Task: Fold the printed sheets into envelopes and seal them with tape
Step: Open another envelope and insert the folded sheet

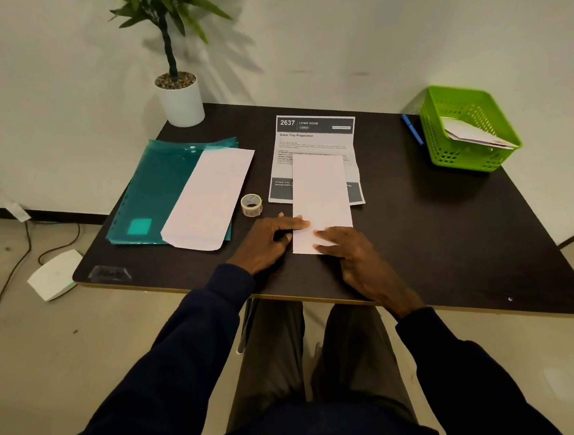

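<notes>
Your right hand (352, 251) lies flat and open on the near end of the narrow white paper (321, 187) at the centre of the frame (folded sheet or envelope, I cannot tell). Your left hand (273, 240) stretches a finger onto its left edge with the others curled, whether gripping or only pressing I cannot say. The paper overlaps the printed sheet (314, 139) above it, so a careless slide could drag both askew and set a crooked crease, and your left hand could knock the tape roll (251, 205) just beside it.
</notes>
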